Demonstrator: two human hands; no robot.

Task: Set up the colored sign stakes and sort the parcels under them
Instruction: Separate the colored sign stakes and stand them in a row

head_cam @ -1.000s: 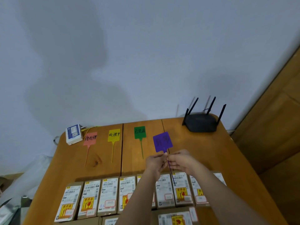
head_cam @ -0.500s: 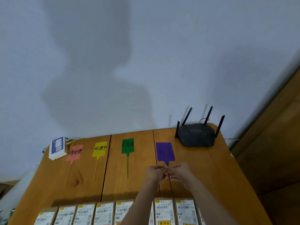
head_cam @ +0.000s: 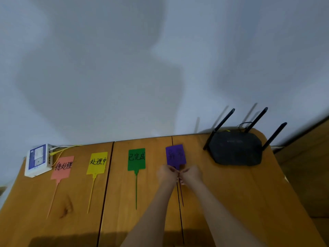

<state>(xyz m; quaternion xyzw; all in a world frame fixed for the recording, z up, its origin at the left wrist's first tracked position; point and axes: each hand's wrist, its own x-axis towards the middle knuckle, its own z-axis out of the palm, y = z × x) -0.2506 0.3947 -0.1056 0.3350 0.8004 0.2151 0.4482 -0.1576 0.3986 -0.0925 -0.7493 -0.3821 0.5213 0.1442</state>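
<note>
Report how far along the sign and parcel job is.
Done: the pink sign, yellow sign and green sign lie in a row on the table. In hand: the left hand and right hand pinch the purple sign at its neck. Left: sorting; no parcels lie under the signs in this view.

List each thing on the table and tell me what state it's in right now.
Pink sign: lying flat, untouched.
Yellow sign: lying flat, untouched.
Green sign: lying flat, untouched.
Purple sign: at the table, pinched below its head by both hands.
Left hand: pinching the purple sign.
Right hand: pinching it too.
Router: antennas raised.
White box: yellow cable plugged in.
</note>
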